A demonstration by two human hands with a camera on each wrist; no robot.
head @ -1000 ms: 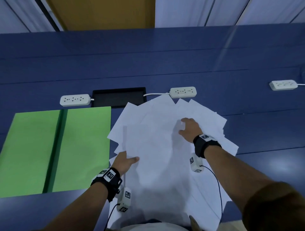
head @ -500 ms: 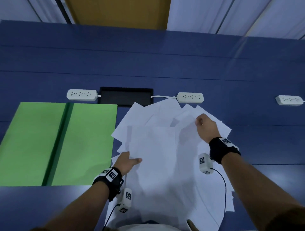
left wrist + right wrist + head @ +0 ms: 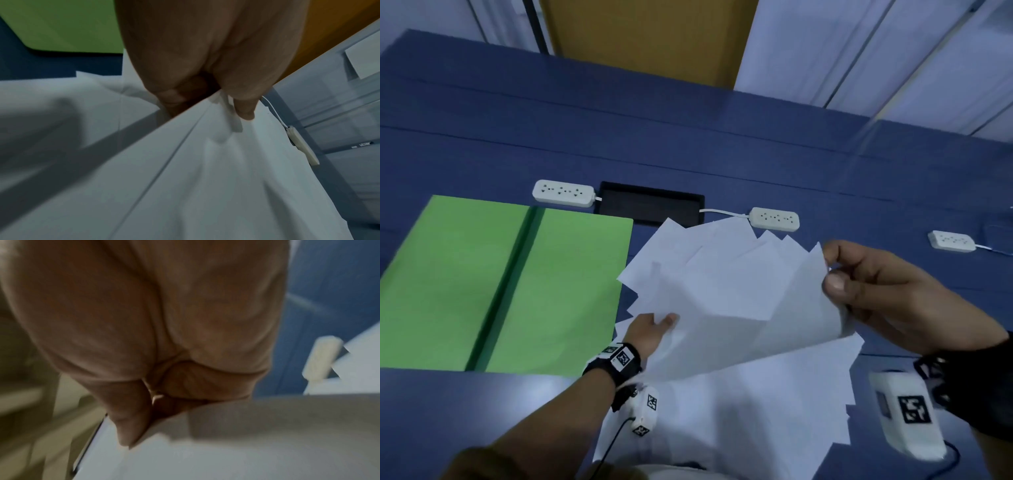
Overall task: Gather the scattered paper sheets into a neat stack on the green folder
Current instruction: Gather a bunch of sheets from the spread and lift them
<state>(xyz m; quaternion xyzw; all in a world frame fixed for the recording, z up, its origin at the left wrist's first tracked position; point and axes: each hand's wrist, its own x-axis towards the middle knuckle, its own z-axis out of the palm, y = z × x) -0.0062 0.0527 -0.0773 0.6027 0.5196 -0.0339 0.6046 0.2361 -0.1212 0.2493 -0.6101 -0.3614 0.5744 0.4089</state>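
Head view high above table (image 3: 482, 411); wrist views close, sharing paper sheets (image 3: 722, 291).

Your right wrist view is smeared with blur, so you cannot count the paper sheets (image 3: 226, 451) your right hand (image 3: 144, 337) pinches. From the head camera, the lifted sheets cover most of your left hand (image 3: 650, 329) beyond its thumb. The green folder (image 3: 465, 274) runs off the left edge, and the lower sheets hide the counter (image 3: 482, 411) beneath them.
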